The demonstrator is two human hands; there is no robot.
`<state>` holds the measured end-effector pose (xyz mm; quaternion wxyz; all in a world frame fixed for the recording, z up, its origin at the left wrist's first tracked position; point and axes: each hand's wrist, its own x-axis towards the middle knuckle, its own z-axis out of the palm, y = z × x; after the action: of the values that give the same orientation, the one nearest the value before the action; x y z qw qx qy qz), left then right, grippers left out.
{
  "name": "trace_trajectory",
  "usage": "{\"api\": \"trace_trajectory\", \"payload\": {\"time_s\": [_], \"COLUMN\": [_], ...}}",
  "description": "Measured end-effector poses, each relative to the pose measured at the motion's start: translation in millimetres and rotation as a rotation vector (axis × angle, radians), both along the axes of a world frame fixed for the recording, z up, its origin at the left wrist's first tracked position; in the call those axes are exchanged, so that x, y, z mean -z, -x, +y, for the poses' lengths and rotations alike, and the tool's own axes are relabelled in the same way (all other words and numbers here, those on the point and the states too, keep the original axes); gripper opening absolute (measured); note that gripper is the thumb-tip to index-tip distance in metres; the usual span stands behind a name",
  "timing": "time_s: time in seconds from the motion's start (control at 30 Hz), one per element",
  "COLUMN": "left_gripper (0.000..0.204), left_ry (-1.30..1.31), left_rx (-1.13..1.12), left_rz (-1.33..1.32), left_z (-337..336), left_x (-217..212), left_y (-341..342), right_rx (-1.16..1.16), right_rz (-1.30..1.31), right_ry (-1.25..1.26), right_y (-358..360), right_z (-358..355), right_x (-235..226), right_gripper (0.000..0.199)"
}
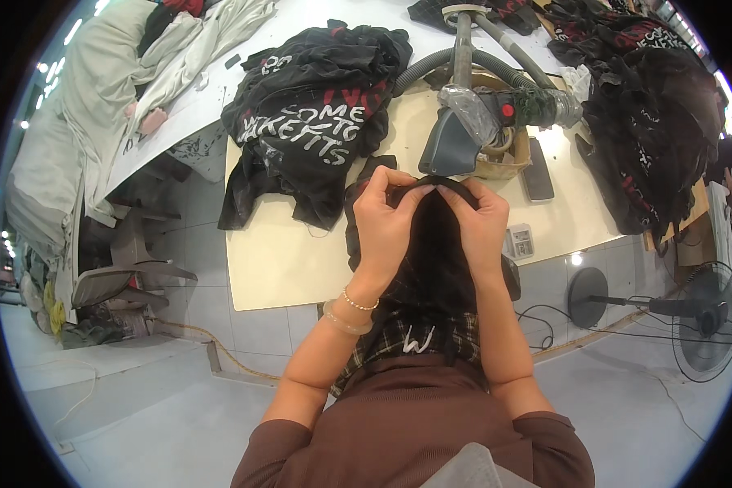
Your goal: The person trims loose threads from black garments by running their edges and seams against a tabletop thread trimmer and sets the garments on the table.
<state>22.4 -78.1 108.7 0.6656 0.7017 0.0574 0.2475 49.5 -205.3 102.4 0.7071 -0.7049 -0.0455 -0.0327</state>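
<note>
A black garment (435,260) is gathered between the person's two hands, held up at the near edge of the cream worktop (281,264) and draping down toward the lap. The left hand (385,210) has its fingers closed on the garment's upper edge, thumb and forefinger pinching it; the right hand (483,218) pinches the same edge from the other side, and the two thumb tips come close together at the top of the fold. A beaded bracelet (358,302) and a pale bangle (346,324) sit on the left wrist.

Just beyond the hands stands a grey machine head (453,145) with a red button, a ribbed hose (508,67) curving behind it. A cardboard box (508,168) sits next to it, and near that a dark flat rectangular object (538,172) lies on the worktop. To the left is a heap of black printed garments (317,98); another dark heap (655,134) slumps over the right side. Farther out I see pale cloth (65,130) piled at far left, a chair (126,281) below it, and a fan (706,319) on the right.
</note>
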Motion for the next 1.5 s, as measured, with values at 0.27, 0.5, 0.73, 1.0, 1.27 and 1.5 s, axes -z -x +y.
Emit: {"api": "trace_trajectory", "payload": {"time_s": [0.27, 0.5, 0.73, 1.0, 1.27, 1.5], "left_gripper": [0.044, 0.021, 0.023, 0.016, 0.041, 0.014], "left_ry": [0.178, -0.574, -0.752, -0.691, 0.551, 0.806], "left_rx": [0.342, -0.055, -0.210, 0.001, 0.990, 0.945], "left_rz": [0.152, -0.237, -0.537, 0.093, -0.366, -0.465], "left_z": [32, 19, 10, 27, 20, 32], "left_x": [-6, 6, 8, -2, -94, -96], "left_y": [29, 41, 52, 61, 110, 125], "right_rx": [-0.200, -0.134, 0.242, -0.484, -0.479, -0.497], "right_rz": [-0.131, -0.267, -0.627, -0.217, -0.201, -0.195], "right_ry": [0.238, 0.270, 0.383, 0.603, 1.046, 1.100], "right_y": [8, 18, 23, 36, 57, 48], "right_z": [-27, -23, -31, -32, 14, 19], "right_x": [-13, -6, 6, 20, 85, 84], "right_gripper": [0.032, 0.021, 0.028, 0.099, 0.107, 0.102]}}
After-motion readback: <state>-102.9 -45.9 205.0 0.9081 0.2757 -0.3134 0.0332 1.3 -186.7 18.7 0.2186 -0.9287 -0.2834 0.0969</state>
